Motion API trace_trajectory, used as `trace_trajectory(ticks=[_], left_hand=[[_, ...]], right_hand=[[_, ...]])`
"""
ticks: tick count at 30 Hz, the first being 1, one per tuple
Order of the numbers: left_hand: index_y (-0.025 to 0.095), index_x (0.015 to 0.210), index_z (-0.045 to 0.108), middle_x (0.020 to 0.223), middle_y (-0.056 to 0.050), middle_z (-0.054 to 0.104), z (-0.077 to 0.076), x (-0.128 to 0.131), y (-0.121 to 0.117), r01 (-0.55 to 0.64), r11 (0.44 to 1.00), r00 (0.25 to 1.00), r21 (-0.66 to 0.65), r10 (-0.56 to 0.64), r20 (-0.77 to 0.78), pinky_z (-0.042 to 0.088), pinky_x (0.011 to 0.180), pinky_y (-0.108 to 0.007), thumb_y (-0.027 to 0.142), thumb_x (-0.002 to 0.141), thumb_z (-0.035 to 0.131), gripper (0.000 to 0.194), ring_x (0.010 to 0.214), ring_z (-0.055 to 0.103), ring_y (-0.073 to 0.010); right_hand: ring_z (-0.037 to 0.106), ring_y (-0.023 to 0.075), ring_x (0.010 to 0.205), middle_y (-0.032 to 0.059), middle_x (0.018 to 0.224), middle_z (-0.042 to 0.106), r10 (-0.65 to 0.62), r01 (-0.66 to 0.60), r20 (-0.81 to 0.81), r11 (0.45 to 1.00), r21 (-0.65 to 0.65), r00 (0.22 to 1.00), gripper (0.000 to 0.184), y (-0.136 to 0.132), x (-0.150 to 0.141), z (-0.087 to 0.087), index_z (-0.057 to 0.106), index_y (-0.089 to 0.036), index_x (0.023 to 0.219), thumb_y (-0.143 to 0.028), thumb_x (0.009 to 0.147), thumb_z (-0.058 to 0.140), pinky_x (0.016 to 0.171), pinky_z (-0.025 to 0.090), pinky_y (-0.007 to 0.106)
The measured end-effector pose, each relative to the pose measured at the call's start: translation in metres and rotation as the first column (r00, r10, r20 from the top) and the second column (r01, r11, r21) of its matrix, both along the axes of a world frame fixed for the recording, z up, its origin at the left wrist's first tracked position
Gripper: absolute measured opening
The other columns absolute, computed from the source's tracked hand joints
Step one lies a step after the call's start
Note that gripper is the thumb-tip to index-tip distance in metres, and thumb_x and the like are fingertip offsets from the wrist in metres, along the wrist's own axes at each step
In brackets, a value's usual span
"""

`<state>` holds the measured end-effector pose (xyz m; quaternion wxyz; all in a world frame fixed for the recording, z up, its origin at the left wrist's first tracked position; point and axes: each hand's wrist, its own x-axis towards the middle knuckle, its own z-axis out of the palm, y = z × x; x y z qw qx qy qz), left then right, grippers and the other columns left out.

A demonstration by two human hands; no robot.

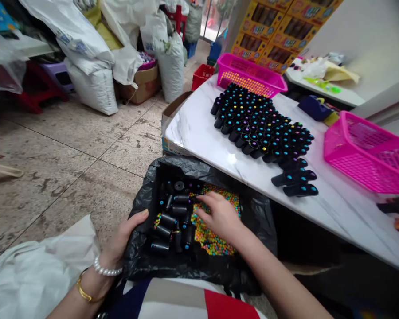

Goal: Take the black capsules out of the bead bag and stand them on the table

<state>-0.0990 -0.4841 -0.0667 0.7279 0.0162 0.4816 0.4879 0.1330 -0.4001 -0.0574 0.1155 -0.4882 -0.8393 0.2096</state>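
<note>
Head view: a person sat over a deep box lined with crinkled black plastic sheeting [179, 165], just beside the near edge of a white marble-patterned counter [216, 148]. In its left half lay a jumble of short, glossy black plastic cylinders [179, 209], several with a blue dot on the end; the right half held a bed of tiny round beads in yellow, orange, green and blue [213, 241].

The right hand [217, 217] reached in from the right, over the beads, its thumb and forefinger parted and their tips close to the nearest cylinders. I couldn't tell whether it pinched anything. The left hand [128, 232] was at the box's left rim, thumb laid along the plastic; its other fingers were hidden, so I couldn't tell how firmly it gripped. A white pearly bracelet [106, 269] and a gold bangle [83, 288] circled that wrist.

Up on the counter, many more black cylinders stood packed in a block, dotted blue, purple and yellow, with a few tilted at its near right end. A bright pink perforated plastic basket [252, 73] stood at the far end, and a second pink basket [349, 153] stood to the right.
</note>
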Motion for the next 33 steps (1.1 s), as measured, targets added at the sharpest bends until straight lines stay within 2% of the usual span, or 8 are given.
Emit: trace_trajectory(ticks=[6,9,11,15,19,23,28,33], left_hand=[[0.013,0.11,0.07,0.084,-0.011,0.077,-0.005,-0.004,-0.009,-0.039,0.998,0.998,-0.055,0.042,0.045,0.059,0.074,-0.04,0.025,0.081,0.064,0.032,0.08,0.072,-0.0301],[0.012,0.106,0.072,0.081,-0.012,0.077,-0.006,-0.008,-0.008,-0.028,0.997,0.999,-0.071,0.031,0.042,0.06,0.071,-0.04,0.025,0.08,0.065,0.03,0.077,0.073,-0.0306],[0.012,0.104,0.073,0.08,-0.011,0.077,-0.004,-0.008,-0.005,-0.019,0.997,0.999,-0.081,0.021,0.034,0.06,0.071,-0.039,0.026,0.078,0.067,0.03,0.076,0.073,-0.0307],[0.013,0.109,0.071,0.081,-0.011,0.077,0.003,-0.005,0.0,0.012,0.994,1.0,-0.111,-0.009,0.026,0.061,0.066,-0.041,0.027,0.076,0.069,0.037,0.074,0.073,-0.0322],[0.012,0.108,0.072,0.082,-0.012,0.077,0.003,-0.003,-0.002,-0.006,0.991,1.0,-0.134,0.01,0.028,0.061,0.07,-0.043,0.026,0.077,0.067,0.035,0.076,0.073,-0.0329],[0.013,0.106,0.072,0.082,-0.012,0.077,-0.003,-0.006,-0.004,-0.044,0.975,0.999,-0.216,0.044,-0.005,0.06,0.075,-0.044,0.025,0.077,0.064,0.032,0.08,0.072,-0.0333],[0.014,0.105,0.073,0.08,-0.011,0.077,-0.007,-0.008,-0.003,-0.052,0.963,0.999,-0.263,0.052,-0.005,0.06,0.075,-0.045,0.028,0.076,0.066,0.033,0.085,0.071,-0.0358],[0.015,0.109,0.071,0.08,-0.011,0.077,-0.002,-0.006,-0.003,-0.045,0.965,0.995,-0.258,0.019,-0.101,0.06,0.073,-0.045,0.025,0.078,0.064,0.033,0.08,0.072,-0.0343]], right_hand=[[0.06,0.019,0.103,0.0048,0.11,0.064,0.133,-0.133,-0.202,0.991,0.012,0.97,0.032,0.013,-0.007,-0.005,0.062,-0.022,0.105,-0.013,0.075,0.063,0.092,0.049,0.033],[0.059,0.0219,0.103,0.0076,0.109,0.066,0.147,-0.139,-0.043,0.979,0.152,0.988,0.031,0.013,0.021,0.0,0.058,-0.019,0.111,-0.012,0.08,0.059,0.091,0.049,0.037],[0.057,0.0257,0.103,0.011,0.111,0.066,0.24,-0.268,0.147,0.938,0.221,0.96,0.025,0.007,0.035,-0.002,0.06,-0.017,0.11,-0.013,0.085,0.055,0.09,0.049,0.041],[0.058,0.0247,0.097,0.0106,0.111,0.068,0.435,-0.453,0.175,0.888,0.081,0.883,0.023,-0.017,0.041,-0.004,0.061,-0.018,0.108,-0.013,0.088,0.052,0.083,0.051,0.039],[0.06,0.0195,0.1,0.0045,0.107,0.068,0.202,-0.221,-0.165,0.969,-0.11,0.965,0.031,-0.031,0.05,0.005,0.059,-0.023,0.112,-0.012,0.084,0.055,0.088,0.05,0.034],[0.063,0.0183,0.098,0.0031,0.107,0.067,-0.062,0.01,-0.267,0.982,-0.191,0.962,0.031,-0.031,0.071,0.011,0.061,-0.025,0.11,-0.016,0.081,0.06,0.086,0.05,0.032],[0.062,0.0178,0.092,0.003,0.102,0.067,-0.126,0.098,-0.252,0.988,-0.121,0.96,0.028,-0.03,0.082,0.01,0.061,-0.024,0.108,-0.019,0.081,0.064,0.08,0.051,0.03],[0.057,0.0247,0.097,0.0092,0.104,0.066,-0.043,0.059,-0.076,0.971,0.232,0.996,0.024,-0.029,0.086,0.01,0.061,-0.019,0.108,-0.014,0.085,0.056,0.086,0.049,0.041]])
